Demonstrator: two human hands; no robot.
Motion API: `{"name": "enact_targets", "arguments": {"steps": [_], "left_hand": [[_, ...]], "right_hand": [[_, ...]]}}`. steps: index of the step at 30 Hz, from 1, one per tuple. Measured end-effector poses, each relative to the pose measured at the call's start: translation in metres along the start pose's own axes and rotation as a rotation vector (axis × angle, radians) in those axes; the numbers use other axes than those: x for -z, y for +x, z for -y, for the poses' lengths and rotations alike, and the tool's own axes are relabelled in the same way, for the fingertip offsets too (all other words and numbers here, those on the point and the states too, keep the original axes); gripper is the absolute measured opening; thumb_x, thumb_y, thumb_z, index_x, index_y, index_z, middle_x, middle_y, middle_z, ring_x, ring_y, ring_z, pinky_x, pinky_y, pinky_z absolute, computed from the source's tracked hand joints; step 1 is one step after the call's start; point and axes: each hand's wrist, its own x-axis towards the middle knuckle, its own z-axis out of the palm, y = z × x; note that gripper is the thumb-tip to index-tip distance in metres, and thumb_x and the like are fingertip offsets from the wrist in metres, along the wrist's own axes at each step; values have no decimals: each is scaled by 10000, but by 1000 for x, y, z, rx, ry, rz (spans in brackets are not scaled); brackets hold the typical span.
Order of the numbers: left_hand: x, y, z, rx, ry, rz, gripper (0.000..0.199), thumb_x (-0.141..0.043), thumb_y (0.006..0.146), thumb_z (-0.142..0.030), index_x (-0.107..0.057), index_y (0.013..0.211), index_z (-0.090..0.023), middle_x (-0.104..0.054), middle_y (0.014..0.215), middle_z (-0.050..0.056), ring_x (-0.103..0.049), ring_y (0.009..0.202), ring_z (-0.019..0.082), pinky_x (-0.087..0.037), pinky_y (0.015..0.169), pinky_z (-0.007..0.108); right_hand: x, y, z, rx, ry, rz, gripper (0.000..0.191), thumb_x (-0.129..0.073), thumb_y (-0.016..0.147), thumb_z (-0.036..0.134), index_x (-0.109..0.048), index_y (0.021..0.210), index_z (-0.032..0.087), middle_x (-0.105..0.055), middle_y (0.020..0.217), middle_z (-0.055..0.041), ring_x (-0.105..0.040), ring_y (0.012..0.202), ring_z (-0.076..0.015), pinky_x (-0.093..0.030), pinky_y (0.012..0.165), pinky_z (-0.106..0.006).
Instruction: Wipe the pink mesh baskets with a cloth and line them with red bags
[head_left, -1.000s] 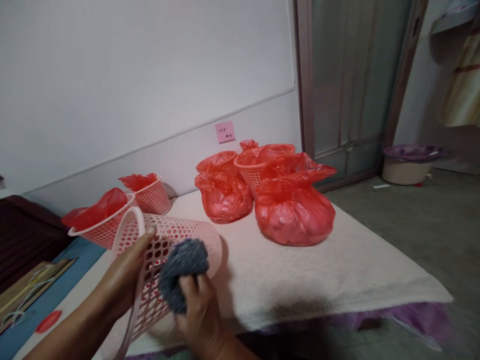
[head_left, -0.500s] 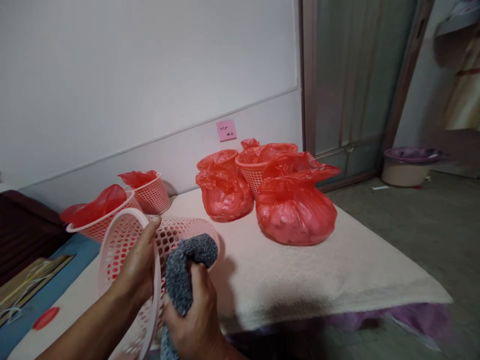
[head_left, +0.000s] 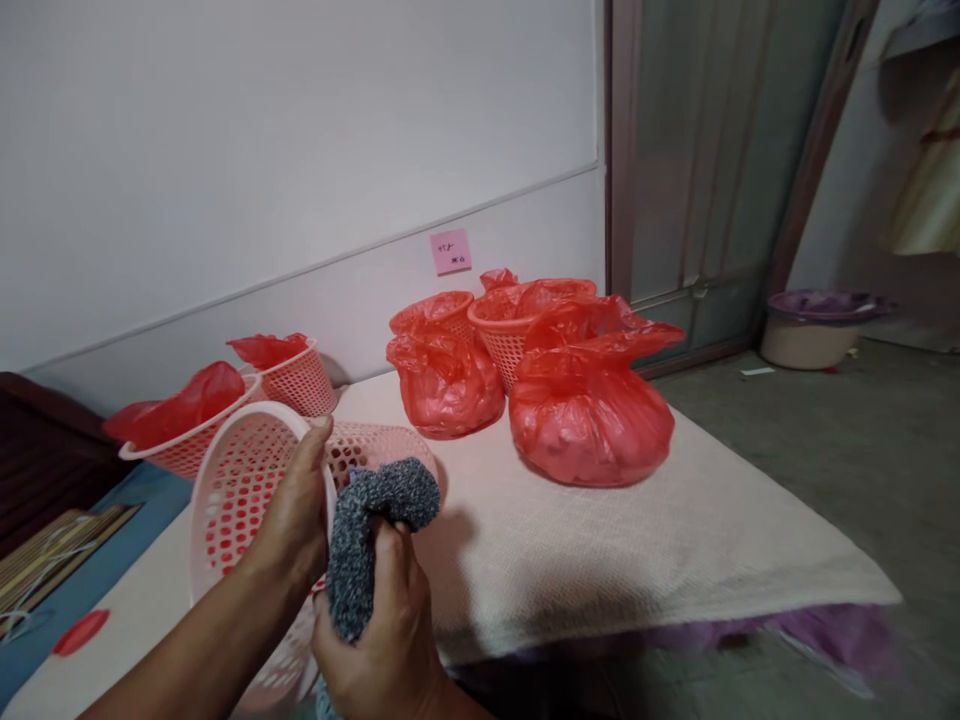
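Note:
My left hand (head_left: pixel 296 505) grips the rim of a pink perforated plastic basket (head_left: pixel 225 510), which lies tipped on its side above the pale cloth. Bunched in my right hand (head_left: pixel 386 620) is a dark grey-blue fuzzy cloth (head_left: pixel 360 540), with one end flopping over toward the basket's outer wall. My right fingers are closed around it, and the thumb presses on its near side. Red patches show through the holes of the basket. The cloth's lower end is partly hidden behind my right hand.
A pale cloth (head_left: pixel 675 560) covers the table. On it stand a large red plastic bag (head_left: pixel 592 430), a smaller red bag (head_left: pixel 450 390) and pink baskets lined with red bags (head_left: pixel 300 380). A pink note (head_left: pixel 450 252) is stuck to the wall. A bucket (head_left: pixel 806 335) stands on the floor at right.
My left hand and the basket have shifted slightly, the rim turning a little. The fuzzy cloth stays in my right hand, moved slightly. The whole view has shifted a little.

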Motion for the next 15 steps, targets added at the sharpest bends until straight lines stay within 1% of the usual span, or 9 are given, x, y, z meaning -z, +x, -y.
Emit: {"name": "enact_targets", "arguments": {"steps": [3,5,7,9,10,11,12,14,15], "left_hand": [[3,-1,8,-39,83,98,330,-527,885,-402,-667,1038,-146,-728,802,56,-702,729,210,-574,717,325],[18,-3,17,-97,242,222,383,-515,886,-447,-653,1115,-173,-733,967,74,-692,902,240,-554,822,351],[44,-7,26,-188,510,325,418,-516,882,-478,-634,1184,-213,-692,1154,85,-629,1091,267,-507,932,377],[79,-12,32,-277,864,358,455,-610,820,-486,-625,1218,-265,-624,1299,80,-559,1205,295,-455,1009,401],[97,-15,34,-319,1056,398,533,-682,763,-471,-593,1263,-308,-587,1354,68,-544,1224,308,-431,1036,418],[115,-18,35,-332,1256,494,688,-751,700,-432,-517,1342,-345,-539,1410,61,-500,1273,320,-391,1074,431],[131,-21,36,-362,1431,560,763,-767,686,-396,-462,1385,-378,-526,1425,53,-487,1286,330,-385,1079,441],[153,-24,34,-428,1644,635,595,-670,772,-326,-513,1338,-418,-610,1334,40,-568,1203,318,-450,1019,424],[160,-25,33,-457,1705,647,531,-611,809,-290,-536,1316,-429,-651,1275,34,-608,1151,305,-481,980,406]], "right_hand": [[2,10,-5,-69,99,-44,652,-598,637,110,-488,1266,243,-676,1039,-64,-675,933,-234,-561,826,-335],[7,21,-10,-142,159,-86,604,-611,644,132,-527,1234,230,-691,1026,-59,-680,925,-226,-556,831,-324],[16,35,-14,-231,223,-106,549,-617,659,159,-558,1203,210,-702,1002,-57,-685,894,-213,-558,814,-309],[27,47,-17,-304,291,-120,513,-615,682,189,-569,1193,190,-706,981,-57,-687,850,-197,-564,776,-290],[32,52,-18,-325,322,-128,502,-613,696,201,-569,1196,185,-705,975,-55,-685,831,-189,-565,760,-283],[36,57,-18,-333,347,-139,495,-613,709,212,-569,1200,183,-703,973,-53,-683,815,-183,-566,749,-281],[40,59,-17,-326,367,-147,494,-616,718,219,-566,1208,184,-699,979,-50,-680,811,-180,-566,748,-282],[46,62,-16,-278,397,-146,504,-625,729,222,-559,1228,195,-688,1011,-47,-675,831,-179,-562,766,-292],[47,62,-16,-250,406,-137,507,-627,738,222,-552,1239,202,-683,1025,-47,-672,848,-181,-559,780,-299]]}}
